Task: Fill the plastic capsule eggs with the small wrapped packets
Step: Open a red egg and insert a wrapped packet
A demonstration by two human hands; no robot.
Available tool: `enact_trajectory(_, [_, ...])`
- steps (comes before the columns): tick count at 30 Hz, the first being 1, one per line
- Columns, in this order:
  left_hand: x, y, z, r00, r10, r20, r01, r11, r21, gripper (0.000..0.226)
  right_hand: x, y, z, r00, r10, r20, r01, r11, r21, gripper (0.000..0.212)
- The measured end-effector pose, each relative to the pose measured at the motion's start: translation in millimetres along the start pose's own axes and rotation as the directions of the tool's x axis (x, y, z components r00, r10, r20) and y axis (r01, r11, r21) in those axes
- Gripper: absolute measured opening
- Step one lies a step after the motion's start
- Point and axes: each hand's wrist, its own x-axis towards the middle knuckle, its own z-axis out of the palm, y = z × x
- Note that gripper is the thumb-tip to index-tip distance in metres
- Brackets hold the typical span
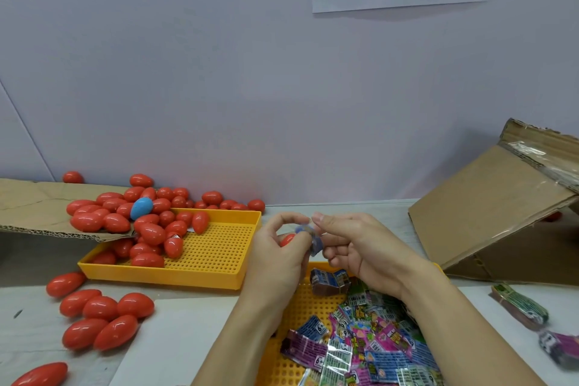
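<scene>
Over the white table, the left hand curls around a red plastic capsule egg, of which only a sliver shows between thumb and fingers. The right hand pinches a small blue wrapped packet right at the egg's opening, the two hands touching. Below them, a perforated yellow plastic tray holds a heap of colourful foil packets. A second yellow perforated tray to the left holds many red eggs, with one blue plastic egg on top of the heap. More loose red eggs lie near the table's left edge. A tilted brown cardboard box stands on the right.
</scene>
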Motion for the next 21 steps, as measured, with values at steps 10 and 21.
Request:
enact_trajectory(10, [-0.2,-1.2,-1.4,0.997,0.066,-0.029,-0.061,0.988,0.145,0.023,-4.9,-4.6,-11.8,0.994,0.028,0.108,-0.035,0.998,0.057,0.019])
enact_trajectory(21, [-0.5,-0.1,-0.4,0.999,0.043,-0.005,-0.042,0.987,0.154,0.030,-6.6,-4.6,-12.7,0.987,0.067,0.145,-0.076,0.995,0.063,0.028])
